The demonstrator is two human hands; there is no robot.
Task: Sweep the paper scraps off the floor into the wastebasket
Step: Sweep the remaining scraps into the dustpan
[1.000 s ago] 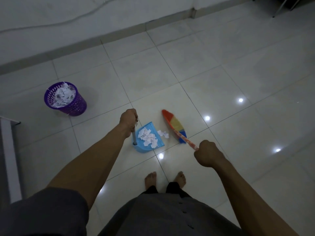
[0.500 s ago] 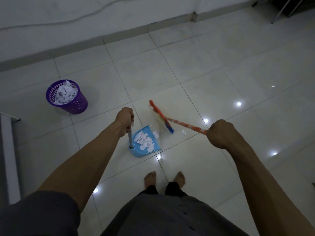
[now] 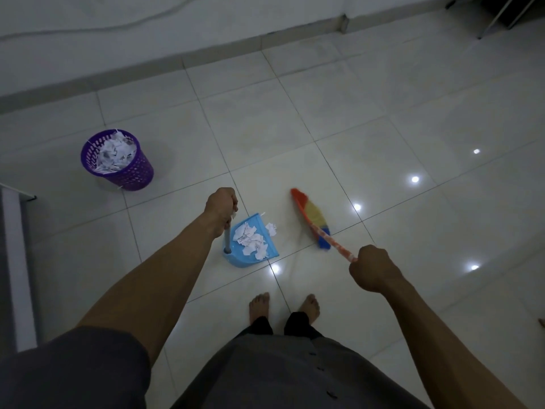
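Broom head (image 3: pixel 312 216) now lies out to the right of the dustpan (image 3: pixel 240 261), clear of its mouth; half a second ago it was swung in close against that mouth. Right grip (image 3: pixel 373 268) has pulled back nearer with it.

Right grip: fist clenched round the near end of the patterned orange broom handle (image 3: pixel 339 246), which slants far-left down to the floor (image 3: pixel 324 113).

Left grip (image 3: pixel 221 206): fingers wrapped round the top of the upright grey dustpan handle (image 3: pixel 227 239).

Dustpan: blue, flat on the floor, mouth facing far-right. Paper scraps (image 3: pixel 250 240) are heaped inside it. One loose scrap (image 3: pixel 271 228) lies on the tile just beside the mouth, between pan and broom head.

Wastebasket (image 3: pixel 132 172): purple, perforated, upright, far-left and well apart from the dustpan, already holding white paper (image 3: pixel 115 153) near its rim.

Bare feet (image 3: pixel 259 305) stand on the near side of the pan.
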